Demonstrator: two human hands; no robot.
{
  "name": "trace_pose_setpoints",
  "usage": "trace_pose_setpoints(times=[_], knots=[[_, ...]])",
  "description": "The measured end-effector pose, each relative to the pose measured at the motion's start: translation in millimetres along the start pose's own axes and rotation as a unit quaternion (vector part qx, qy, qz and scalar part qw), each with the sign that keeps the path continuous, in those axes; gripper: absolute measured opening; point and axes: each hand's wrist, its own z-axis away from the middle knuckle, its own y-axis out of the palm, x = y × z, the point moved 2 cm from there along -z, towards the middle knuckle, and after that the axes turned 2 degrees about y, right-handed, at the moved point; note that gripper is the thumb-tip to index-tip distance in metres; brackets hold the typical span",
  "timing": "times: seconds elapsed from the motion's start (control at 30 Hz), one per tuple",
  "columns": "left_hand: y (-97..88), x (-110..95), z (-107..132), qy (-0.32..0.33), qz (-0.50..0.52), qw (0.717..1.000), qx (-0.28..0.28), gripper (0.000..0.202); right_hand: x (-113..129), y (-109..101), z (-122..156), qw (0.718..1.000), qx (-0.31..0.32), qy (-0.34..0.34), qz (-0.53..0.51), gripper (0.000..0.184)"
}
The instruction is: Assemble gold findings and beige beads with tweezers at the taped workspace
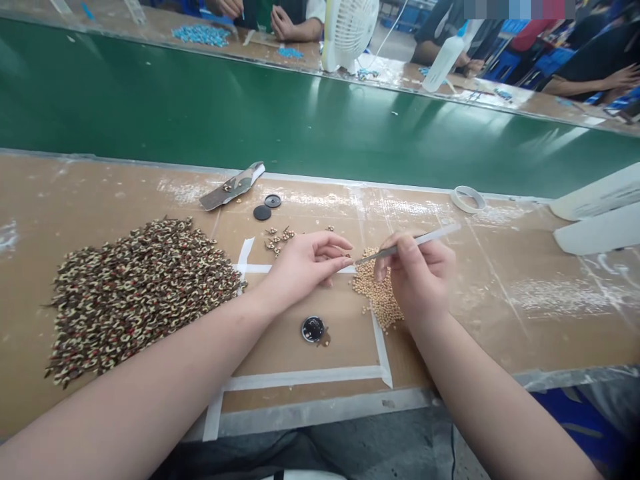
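Observation:
My left hand (pixel 306 263) is closed in a pinch above the taped area of the table. A tiny dark piece shows at its fingertips, too small to make out well. My right hand (pixel 423 273) grips a pair of tweezers (pixel 387 253), their tip almost touching the left fingertips. Under and beside the right hand spreads a pile of small tan beads (pixel 377 293). Nearer to me sits a small round dish of dark liquid (pixel 313 329). A few small bead-tipped pieces (pixel 278 241) lie behind my left hand. A large heap of brown and cream pieces (pixel 145 293) lies to the left.
Black round lids (pixel 262 213), a bent patterned strip (pixel 233 188) and a tape roll (pixel 468 199) lie towards the back. White bottles (pixel 600 223) lie at right. Beyond the green belt (pixel 200 113), other people sit near a white fan (pixel 350 33).

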Motion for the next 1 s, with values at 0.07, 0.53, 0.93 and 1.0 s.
trace_pose_setpoints(times=[0.07, 0.53, 0.93, 1.0], knots=[[-0.5, -2, 0, -0.010, -0.004, 1.000, -0.003, 0.029, -4, -5, -4, 0.998, -0.057, 0.011, 0.007, 0.024], [-2.6, -9, 1, -0.022, -0.047, 0.998, -0.021, 0.041, -17, 1, -8, 0.995, -0.043, 0.070, 0.059, 0.030], [-3.1, -8, 1, -0.022, -0.047, 0.999, -0.015, 0.040, -15, 2, -9, 0.995, -0.042, 0.069, 0.051, 0.028], [-2.7, -8, 2, -0.022, -0.046, 0.999, -0.017, 0.041, -15, 1, -9, 0.995, -0.039, 0.071, 0.059, 0.029]])
